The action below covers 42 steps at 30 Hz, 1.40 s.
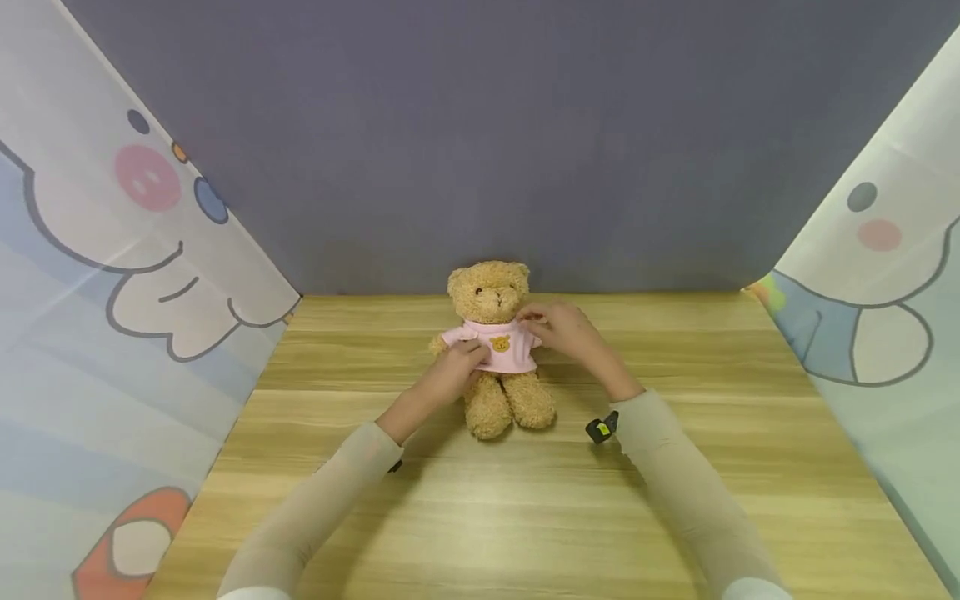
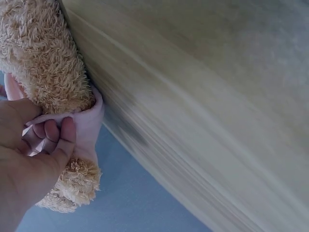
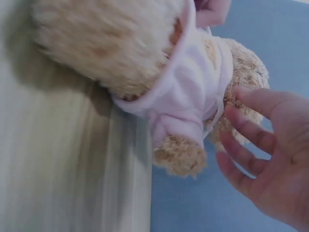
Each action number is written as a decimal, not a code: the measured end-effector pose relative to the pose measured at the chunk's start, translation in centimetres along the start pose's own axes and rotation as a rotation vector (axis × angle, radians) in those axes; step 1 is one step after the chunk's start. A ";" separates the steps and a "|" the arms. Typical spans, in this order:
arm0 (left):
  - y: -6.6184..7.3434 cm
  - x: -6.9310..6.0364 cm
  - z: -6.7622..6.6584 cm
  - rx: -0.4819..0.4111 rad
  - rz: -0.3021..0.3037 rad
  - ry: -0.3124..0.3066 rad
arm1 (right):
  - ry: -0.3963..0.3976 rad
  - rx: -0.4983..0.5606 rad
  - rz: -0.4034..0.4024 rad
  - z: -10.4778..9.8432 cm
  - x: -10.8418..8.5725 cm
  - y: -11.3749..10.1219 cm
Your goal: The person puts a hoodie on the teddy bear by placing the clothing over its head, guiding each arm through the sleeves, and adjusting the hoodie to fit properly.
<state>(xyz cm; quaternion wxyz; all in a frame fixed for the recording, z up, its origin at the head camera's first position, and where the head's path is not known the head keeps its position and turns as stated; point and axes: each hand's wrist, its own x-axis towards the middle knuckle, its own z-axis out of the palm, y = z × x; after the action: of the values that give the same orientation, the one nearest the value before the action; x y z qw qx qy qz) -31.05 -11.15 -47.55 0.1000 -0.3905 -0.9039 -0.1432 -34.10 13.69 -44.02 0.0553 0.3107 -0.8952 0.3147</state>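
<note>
A fuzzy tan teddy bear (image 1: 510,400) in a pink T-shirt (image 1: 517,358) faces me, with a small bear's face printed on the chest. My left hand (image 1: 456,371) is at the lower side of the T-shirt; in the left wrist view its thumb and curled fingers (image 2: 67,130) pinch the fabric at the hem. At the bear's other shoulder, my right hand (image 1: 566,329) is by the collar. The right wrist view shows its fingers (image 3: 246,133) loosely bent and spread, the upper fingertips against or very near the neckline. Neither wrist view shows the whole bear.
The wooden table (image 1: 465,533) carries the bear near its back edge. A dark grey panel (image 1: 480,133) rises behind it. Cartoon-printed sheets (image 1: 67,333) stand at both sides. A small black device (image 1: 602,428) sits by the right wrist.
</note>
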 end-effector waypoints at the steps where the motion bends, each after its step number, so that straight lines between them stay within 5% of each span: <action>1: -0.1 0.0 0.0 0.000 0.012 -0.002 | 0.010 -0.023 -0.017 -0.2 0.4 0.0; 5: -0.4 0.0 0.1 0.015 0.026 -0.001 | -0.066 -0.134 -0.102 0.0 1.8 0.2; 7: -0.5 0.2 0.3 0.011 0.040 0.010 | -0.041 -0.172 -0.100 0.3 2.2 0.4; 12: -0.5 1.2 1.0 -0.050 0.107 0.056 | 0.092 -0.194 -0.039 0.8 1.9 1.3; 18: -0.2 2.1 1.3 -0.178 0.173 0.053 | 0.061 -0.202 0.031 -0.5 0.8 1.5; 25: -0.4 2.9 1.3 -0.291 0.051 0.034 | 0.010 -0.200 0.033 -2.5 0.1 1.5; 35: -0.4 6.6 1.7 -0.266 0.008 0.034 | 0.080 -0.261 0.239 -2.6 -0.4 3.3; 42: -0.8 5.7 1.9 -0.320 -0.071 0.031 | 0.057 -0.230 0.174 -1.7 -0.8 4.0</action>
<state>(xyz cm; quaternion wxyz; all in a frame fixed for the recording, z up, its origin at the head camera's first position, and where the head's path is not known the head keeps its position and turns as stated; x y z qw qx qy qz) -35.66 -7.18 -47.82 0.0453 -0.3670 -0.8812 -0.2946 -35.99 17.57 -45.04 0.0887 0.2145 -0.9469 0.2226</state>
